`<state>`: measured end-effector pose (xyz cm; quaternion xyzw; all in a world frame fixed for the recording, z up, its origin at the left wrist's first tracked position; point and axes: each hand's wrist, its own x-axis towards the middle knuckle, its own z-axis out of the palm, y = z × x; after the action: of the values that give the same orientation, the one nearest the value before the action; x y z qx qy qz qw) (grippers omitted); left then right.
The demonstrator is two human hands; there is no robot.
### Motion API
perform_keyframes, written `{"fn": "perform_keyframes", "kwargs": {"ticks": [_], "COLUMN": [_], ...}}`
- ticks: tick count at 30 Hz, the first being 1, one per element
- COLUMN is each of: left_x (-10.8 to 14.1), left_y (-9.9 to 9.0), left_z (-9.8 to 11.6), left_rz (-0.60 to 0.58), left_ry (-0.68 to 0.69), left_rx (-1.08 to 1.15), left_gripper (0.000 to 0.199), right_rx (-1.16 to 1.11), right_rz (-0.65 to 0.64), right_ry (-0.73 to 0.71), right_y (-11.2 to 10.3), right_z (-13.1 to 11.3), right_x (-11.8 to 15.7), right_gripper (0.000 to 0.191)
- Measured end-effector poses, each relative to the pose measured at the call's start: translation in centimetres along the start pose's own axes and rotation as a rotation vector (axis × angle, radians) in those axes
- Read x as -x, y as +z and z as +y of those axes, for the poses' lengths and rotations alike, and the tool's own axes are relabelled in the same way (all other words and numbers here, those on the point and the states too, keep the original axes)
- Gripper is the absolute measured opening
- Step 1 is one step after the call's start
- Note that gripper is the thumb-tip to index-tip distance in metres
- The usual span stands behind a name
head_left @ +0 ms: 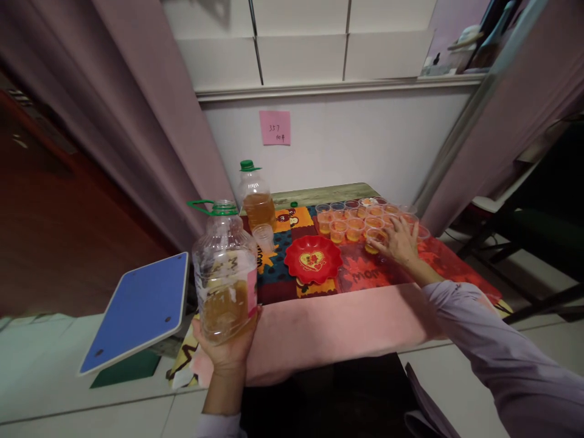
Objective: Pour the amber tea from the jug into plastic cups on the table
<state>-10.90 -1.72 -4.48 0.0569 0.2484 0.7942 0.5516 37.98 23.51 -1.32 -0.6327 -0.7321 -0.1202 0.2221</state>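
My left hand (230, 347) supports a large clear plastic jug (223, 298) from below, fingers wrapped round its base. The jug is uncapped, has a green ring with a loop at its neck, and is part full of amber liquid. At the right of the table, my right hand (400, 240) has its thumb and fingers around a clear plastic cup (375, 239) at the front of the group. Several more clear cups (354, 229) of yellowish liquid stand in rows behind and beside it. My right hand partly hides the cups at that end.
A second jug (259, 208) with a green cap stands at the back left, with stacked clear cups (263, 237) before it. A red scalloped plate (335, 271) lies mid-table. A green cap (294, 204) is near the back edge. A blue board (137, 310) stands left; a pink note (275, 128) hangs ahead.
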Motion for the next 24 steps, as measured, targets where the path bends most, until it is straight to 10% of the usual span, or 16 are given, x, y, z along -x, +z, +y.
{"fn": "perform_keyframes", "kwargs": {"ticks": [7,17,24], "left_x": [0.7,1.1,1.0], "left_y": [0.3,0.3,-0.4], "left_z": [-0.4,-0.5,-0.5], "left_rz": [0.016,0.018,0.002], "left_ry": [-0.004,-0.03,-0.058], "left_rx": [0.015,0.039,0.08], "left_gripper": [0.065,0.068,0.06], "right_rx": [-0.269,-0.592,-0.443], "right_rz": [0.172,-0.306,-0.473], "right_ry": [-0.172,-0.505,-0.549], "right_y": [-3.0,-5.1,-3.3], "right_z": [-5.8,-27.4,-34.2], "right_x": [-1.2,-3.4,-6.2], "right_gripper": [0.053,0.034,0.043]}}
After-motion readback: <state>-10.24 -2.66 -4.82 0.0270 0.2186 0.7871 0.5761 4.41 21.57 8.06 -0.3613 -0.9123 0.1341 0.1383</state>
